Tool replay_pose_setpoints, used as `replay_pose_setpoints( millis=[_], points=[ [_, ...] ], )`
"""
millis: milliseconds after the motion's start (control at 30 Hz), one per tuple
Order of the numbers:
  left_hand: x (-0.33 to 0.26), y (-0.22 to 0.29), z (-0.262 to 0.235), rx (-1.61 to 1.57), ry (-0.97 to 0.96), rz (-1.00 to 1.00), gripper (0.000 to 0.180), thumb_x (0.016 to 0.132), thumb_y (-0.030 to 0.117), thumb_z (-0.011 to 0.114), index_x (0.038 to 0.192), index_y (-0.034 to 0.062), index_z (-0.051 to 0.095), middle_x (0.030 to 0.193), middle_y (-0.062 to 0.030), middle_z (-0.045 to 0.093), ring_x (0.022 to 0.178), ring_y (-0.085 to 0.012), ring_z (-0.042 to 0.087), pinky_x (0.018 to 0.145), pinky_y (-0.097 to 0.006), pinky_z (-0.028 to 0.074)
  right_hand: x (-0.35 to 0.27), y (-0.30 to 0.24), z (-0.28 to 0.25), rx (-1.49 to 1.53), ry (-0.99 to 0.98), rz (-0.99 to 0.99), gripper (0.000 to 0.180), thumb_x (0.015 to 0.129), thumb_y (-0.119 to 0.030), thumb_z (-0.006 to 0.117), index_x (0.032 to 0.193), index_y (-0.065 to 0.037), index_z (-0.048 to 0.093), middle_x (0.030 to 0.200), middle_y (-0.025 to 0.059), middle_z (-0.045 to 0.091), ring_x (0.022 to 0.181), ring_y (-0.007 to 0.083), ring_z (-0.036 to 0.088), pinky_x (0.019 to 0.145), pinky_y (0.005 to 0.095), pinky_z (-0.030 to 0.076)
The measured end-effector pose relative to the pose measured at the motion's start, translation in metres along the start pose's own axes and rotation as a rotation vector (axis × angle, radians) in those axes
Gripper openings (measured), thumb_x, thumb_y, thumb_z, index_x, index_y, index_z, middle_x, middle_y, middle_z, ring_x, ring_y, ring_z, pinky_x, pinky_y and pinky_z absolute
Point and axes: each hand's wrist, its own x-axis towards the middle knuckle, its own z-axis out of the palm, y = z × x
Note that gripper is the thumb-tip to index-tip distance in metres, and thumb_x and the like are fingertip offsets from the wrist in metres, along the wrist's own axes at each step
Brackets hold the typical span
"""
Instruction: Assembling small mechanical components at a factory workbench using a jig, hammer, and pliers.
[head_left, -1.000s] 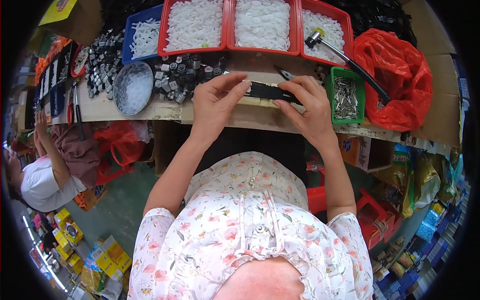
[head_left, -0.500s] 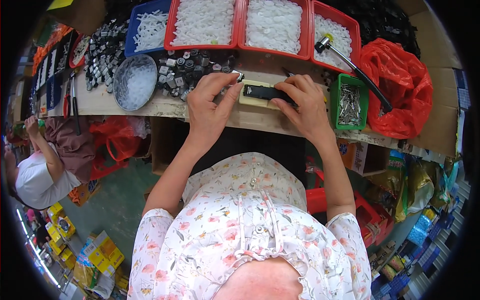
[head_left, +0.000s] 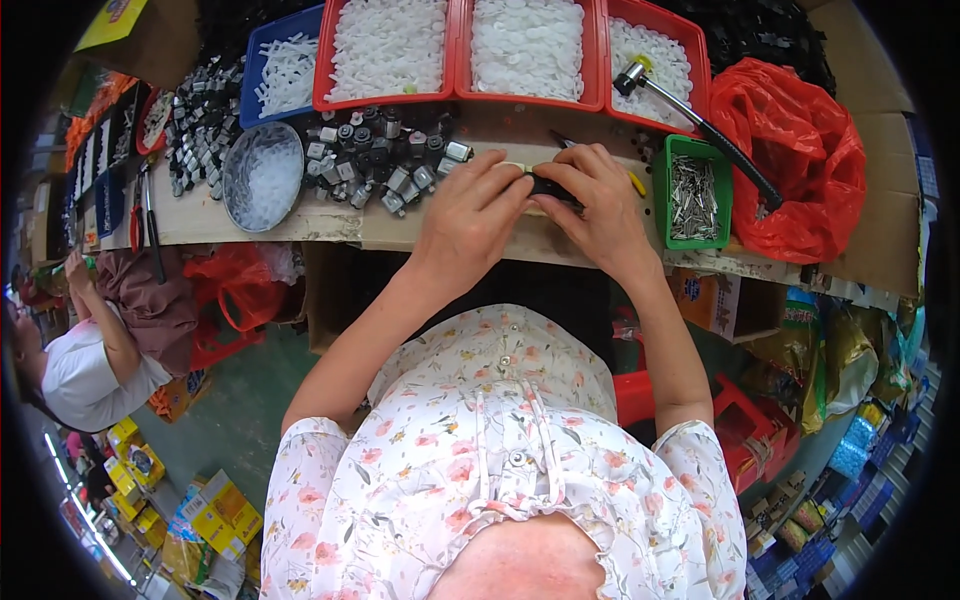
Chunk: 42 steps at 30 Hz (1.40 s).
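Above the bench's front edge, my two hands meet around a long black plastic casing (head_left: 553, 189). My right hand (head_left: 600, 205) grips the casing's right end between thumb and fingers. My left hand (head_left: 472, 215) is closed over its left end, fingers bent and thumb tucked in; whatever they pinch is hidden. A cream block (head_left: 519, 167) barely shows behind the left fingertips, mostly covered by my hands. To the left of my left hand lies a heap of small silver and black motors (head_left: 375, 155).
Along the back stand a blue tray (head_left: 252, 85) and red trays (head_left: 458, 60) of white plastic parts. A metal bowl (head_left: 236, 200) sits left. Rightward are a green bin (head_left: 725, 220) of metal pins, a hammer (head_left: 735, 155) and a red bag (head_left: 830, 150). Another person (head_left: 95, 370) sits far left.
My left hand has moved right, over the casing's left end; the small silver motor it pinched is now out of sight. The cream block is now mostly covered. My right hand keeps its grip.
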Motion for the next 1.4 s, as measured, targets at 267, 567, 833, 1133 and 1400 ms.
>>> replay_pose_setpoints(
  millis=[267,567,833,1133,1400],
  points=[
    [-0.009,-0.006,0.011,0.177,-0.123,0.239,0.037,0.075,-0.001,0.065,0.111,-0.0123,0.064,0.121,-0.0227,0.060,0.114,-0.0382,0.061,0.094,-0.044,0.052,0.017,0.034,-0.048,-0.059,0.129,0.023,0.029,0.084,-0.014,0.072,0.110,-0.002,0.068,0.105,0.0141,0.063,0.097,0.0335,0.061,0.083,0.0433,0.050],
    [-0.004,-0.006,0.015,0.370,-0.145,0.417,0.039,0.076,0.003,0.064,0.108,-0.0180,0.062,0.114,-0.0278,0.062,0.109,-0.0400,0.063,0.088,-0.043,0.056,0.035,0.114,-0.093,-0.606,-0.071,0.206,0.020,0.085,-0.009,0.066,0.104,-0.001,0.063,0.100,0.0164,0.065,0.096,0.0350,0.062,0.079,0.0472,0.050],
    [-0.003,-0.010,0.018,0.331,-0.092,0.388,0.033,0.076,0.003,0.065,0.102,-0.0171,0.062,0.109,-0.0265,0.062,0.101,-0.0380,0.064,0.083,-0.040,0.056,-0.015,-0.002,-0.100,-0.071,0.201,0.174,0.030,0.098,-0.005,0.055,0.127,0.002,0.057,0.092,0.0220,0.065,0.085,0.0375,0.066,0.076,0.0412,0.051],
    [-0.003,-0.008,0.017,0.352,-0.131,0.387,0.031,0.077,0.004,0.064,0.102,-0.0142,0.063,0.108,-0.0235,0.062,0.103,-0.0364,0.063,0.081,-0.038,0.055,-0.051,-0.030,-0.060,-0.046,0.230,0.120,0.034,0.096,-0.003,0.055,0.129,0.004,0.055,0.105,0.0277,0.066,0.092,0.0450,0.065,0.077,0.0476,0.053],
    [-0.012,0.001,0.027,0.326,-0.089,0.275,0.035,0.076,0.001,0.063,0.107,-0.0144,0.061,0.115,-0.0242,0.059,0.113,-0.0386,0.059,0.090,-0.041,0.052,-0.036,-0.033,-0.061,-0.096,-0.015,0.172,0.029,0.096,-0.005,0.057,0.124,0.002,0.058,0.102,0.0247,0.066,0.091,0.0438,0.065,0.075,0.0445,0.051]
  ],
)
